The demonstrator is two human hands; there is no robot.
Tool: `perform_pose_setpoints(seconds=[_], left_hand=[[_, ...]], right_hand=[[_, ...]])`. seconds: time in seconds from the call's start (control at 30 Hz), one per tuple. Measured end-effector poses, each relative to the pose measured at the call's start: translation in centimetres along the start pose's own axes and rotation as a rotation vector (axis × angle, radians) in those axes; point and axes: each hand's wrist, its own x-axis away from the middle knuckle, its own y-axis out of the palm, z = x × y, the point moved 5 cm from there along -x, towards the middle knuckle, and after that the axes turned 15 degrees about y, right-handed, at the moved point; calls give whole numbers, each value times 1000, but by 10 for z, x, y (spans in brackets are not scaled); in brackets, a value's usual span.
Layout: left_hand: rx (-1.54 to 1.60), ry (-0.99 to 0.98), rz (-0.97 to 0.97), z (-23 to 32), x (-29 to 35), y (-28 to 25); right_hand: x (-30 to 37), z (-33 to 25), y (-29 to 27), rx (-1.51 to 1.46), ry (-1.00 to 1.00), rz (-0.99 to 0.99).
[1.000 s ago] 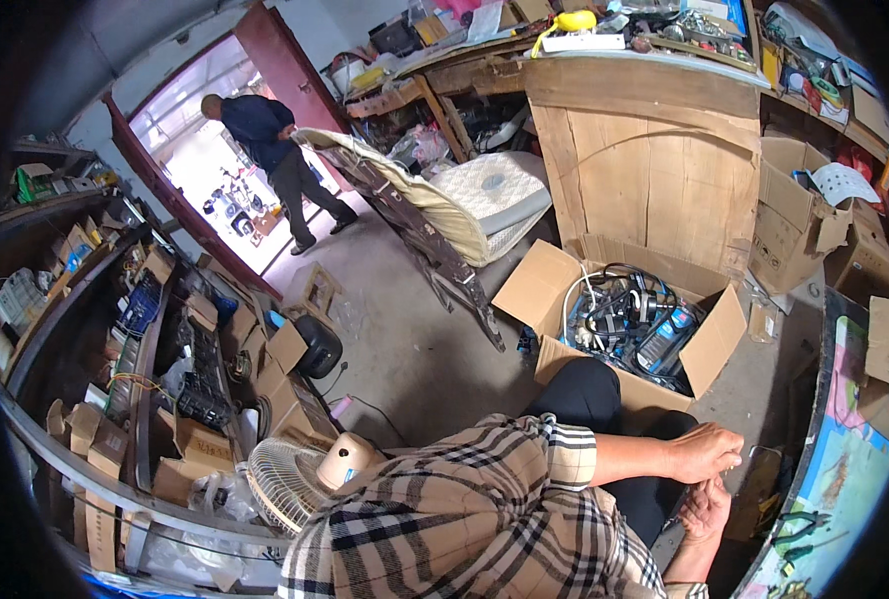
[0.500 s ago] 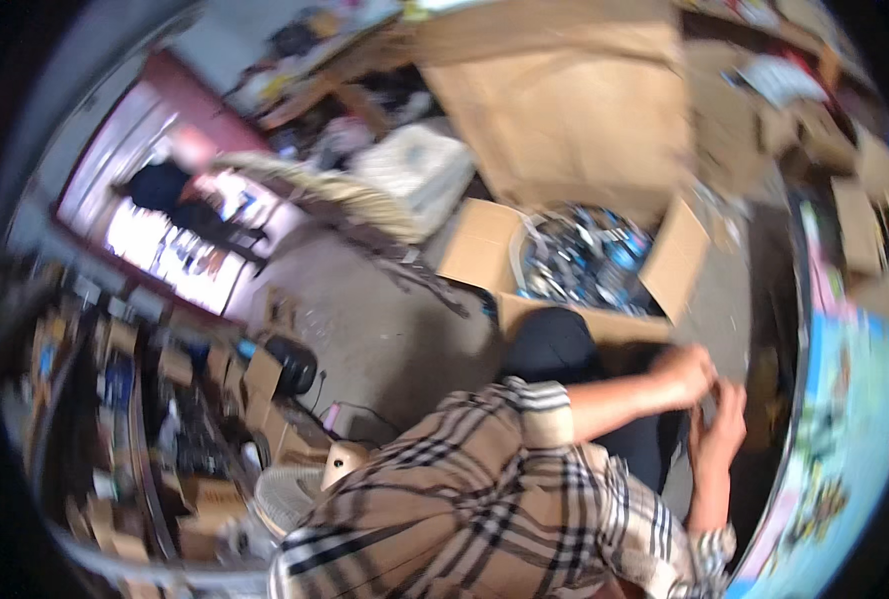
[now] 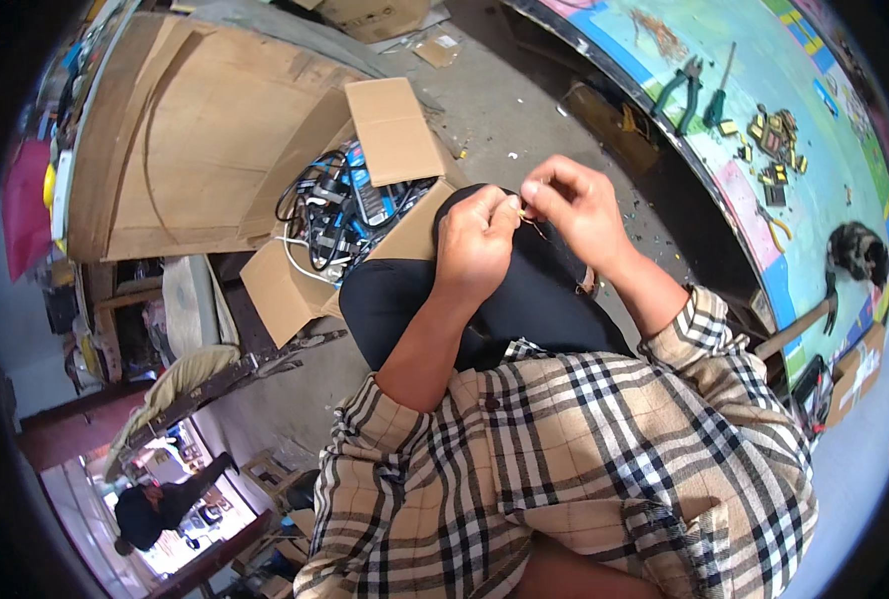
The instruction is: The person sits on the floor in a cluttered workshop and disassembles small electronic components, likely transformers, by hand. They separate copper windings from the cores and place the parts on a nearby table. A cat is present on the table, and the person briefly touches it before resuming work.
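Above my dark-trousered knees, my left hand [image 3: 476,245] and my right hand [image 3: 582,212] meet with fingers closed in a pinch. Between the fingertips is a thin wire [image 3: 536,222] with yellow and reddish parts, its fine ends hanging below. The fingers cover most of it, so I cannot see where each strand runs. A small coppery tuft [image 3: 588,281] shows by my right wrist, against the trousers. Left of my left hand stands an open cardboard box [image 3: 396,130], filled with a jumble of black and blue adapters and cables [image 3: 349,215].
Along the right runs a blue-green worktable [image 3: 644,85] bearing green-handled pliers [image 3: 686,97], a screwdriver [image 3: 721,98], several small black-and-yellow parts [image 3: 776,138], copper strands [image 3: 661,32], a small yellow-handled tool [image 3: 776,228] and a hammer [image 3: 802,324]. A person [image 3: 155,509] is at the doorway.
The view has swung round: the box now lies to the left and the worktable spreads across the upper right. My hands appear nearer the middle, fingertips together, with the wire now visible.
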Motion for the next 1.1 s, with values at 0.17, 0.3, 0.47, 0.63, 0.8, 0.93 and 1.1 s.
perform_pose_setpoints(seconds=[0.17,0.3,0.47,0.63,0.8,0.93,1.1], left_hand=[[-80,154,-26,21,-8,4],[-68,243,11,23,-14,11],[-2,153,-16,20,-21,22],[-41,-69,-52,-3,-18,15],[51,-208,-96,-19,-13,21],[174,-294,-182,-16,-11,26],[224,-129,-139,-13,-10,29]], right_hand=[[-12,56,-1,-599,545,-190],[9,75,6,-773,852,-572],[32,57,16,-964,783,-929],[3,63,-37,-14,372,-48],[35,-10,-27,424,-281,96],[39,-12,-12,822,-608,66],[30,-12,-18,495,-522,161]])
